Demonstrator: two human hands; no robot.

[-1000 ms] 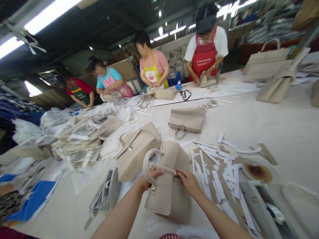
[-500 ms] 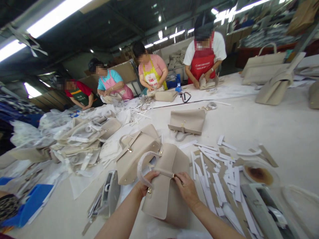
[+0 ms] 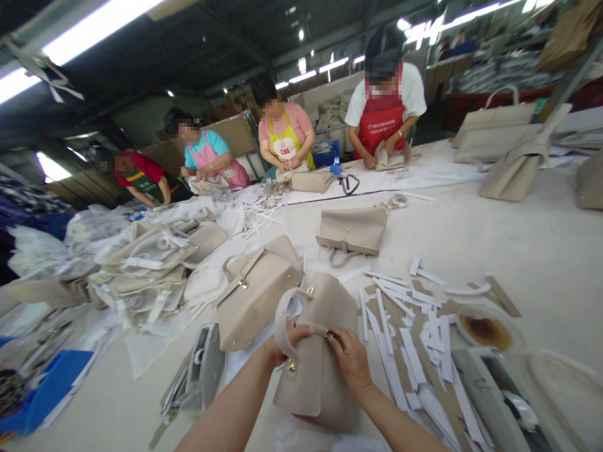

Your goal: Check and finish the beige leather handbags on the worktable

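Note:
A beige handbag [image 3: 301,376] with a wrapped curved handle [image 3: 281,326] lies in front of me at the bottom centre. My left hand [image 3: 285,342] reaches under the handle, its thumb pressed on the bag's closure strap and its other fingers partly hidden. At the strap's metal clasp [image 3: 331,334], my right hand [image 3: 349,355] pinches with thumb and fingertips. Just left of this bag, another beige handbag [image 3: 259,295] rests on its side. A third handbag [image 3: 353,230] lies farther back, its flap toward me.
Paper and cardboard strips [image 3: 414,345] lie to the right, with a dish of brown liquid [image 3: 485,331] and a grey tape dispenser [image 3: 499,389]. A second dispenser [image 3: 205,367] and a blue tray [image 3: 61,383] are left. Several people work across the table [image 3: 452,238].
The handbag has tilted slightly and its handle has shifted right with my left hand. My right hand stays at the clasp. The camera view has moved slightly.

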